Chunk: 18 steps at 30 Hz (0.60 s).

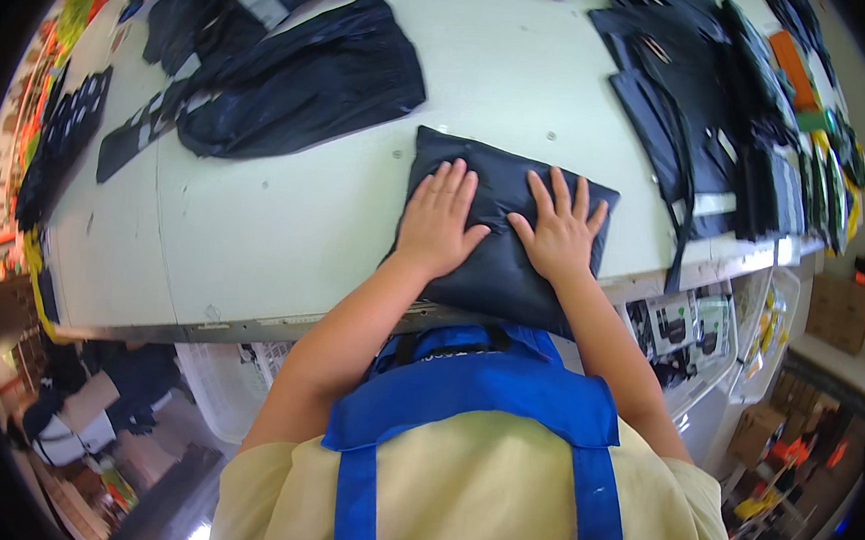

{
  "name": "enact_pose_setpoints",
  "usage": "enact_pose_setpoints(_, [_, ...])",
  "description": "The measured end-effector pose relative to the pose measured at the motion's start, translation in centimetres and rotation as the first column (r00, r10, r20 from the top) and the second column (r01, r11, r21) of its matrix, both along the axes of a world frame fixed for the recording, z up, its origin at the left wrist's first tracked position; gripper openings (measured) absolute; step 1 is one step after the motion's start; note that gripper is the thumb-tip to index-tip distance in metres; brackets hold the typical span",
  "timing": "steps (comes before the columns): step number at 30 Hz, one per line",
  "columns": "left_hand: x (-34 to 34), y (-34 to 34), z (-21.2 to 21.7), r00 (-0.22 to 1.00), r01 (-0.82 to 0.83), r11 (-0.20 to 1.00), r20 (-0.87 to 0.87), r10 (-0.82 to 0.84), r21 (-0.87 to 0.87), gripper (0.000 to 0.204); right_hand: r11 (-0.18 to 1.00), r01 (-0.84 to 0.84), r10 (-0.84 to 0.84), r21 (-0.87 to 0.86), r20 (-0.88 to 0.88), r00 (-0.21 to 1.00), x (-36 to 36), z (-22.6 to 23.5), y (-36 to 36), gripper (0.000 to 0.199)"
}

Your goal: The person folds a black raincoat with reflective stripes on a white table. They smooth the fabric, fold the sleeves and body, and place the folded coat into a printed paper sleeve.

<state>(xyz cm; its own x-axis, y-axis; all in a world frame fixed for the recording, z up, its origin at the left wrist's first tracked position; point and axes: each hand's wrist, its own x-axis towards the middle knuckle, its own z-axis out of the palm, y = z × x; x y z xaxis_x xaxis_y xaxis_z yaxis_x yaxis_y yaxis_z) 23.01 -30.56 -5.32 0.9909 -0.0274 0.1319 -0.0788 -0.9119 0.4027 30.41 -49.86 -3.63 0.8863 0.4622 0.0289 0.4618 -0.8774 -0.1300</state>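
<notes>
While both palms lie flat on the folded dark bag [500, 237], the step in hand looks like pressing it smooth, or squeezing air out of it, at the near edge of the pale table [256, 218]. The left hand [438, 217] rests on the bag's left half with its fingers spread and pointing away from the body; the right hand [560, 231] rests on the right half in the same way. The 2 hands sit side by side, near each other but not touching, open and gripping nothing. The bag is a padded rectangle, slightly turned, with its near edge hanging a little over the table rim just above the blue apron [474, 393].

Farther back on the left lies a heap of loose black bags [305, 81], well apart from the one being pressed. A pile of black straps and pieces [705, 108] spreads along the right side of the table.

My guess is that the flattening is well along, since the surface shows only slight creases. A next move would call for even downward pressure and a firm hold on both short edges, so the fold does not spring open.
</notes>
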Motion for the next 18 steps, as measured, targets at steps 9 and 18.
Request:
enact_pose_setpoints(9, [-2.0, 0.6, 4.7, 0.825, -0.542, 0.533, -0.533, 0.187, -0.65, 0.081, 0.859, -0.337, 0.405, 0.385, -0.111, 0.907, -9.9, 3.0, -4.7, 0.097])
enact_pose_setpoints(18, [-0.5, -8.9, 14.9, 0.848, -0.272, 0.298, -0.374, -0.375, -0.915, 0.085, 0.685, -0.045, -0.061, 0.727, 0.119, 0.991, -10.5, 5.8, -12.5, 0.06])
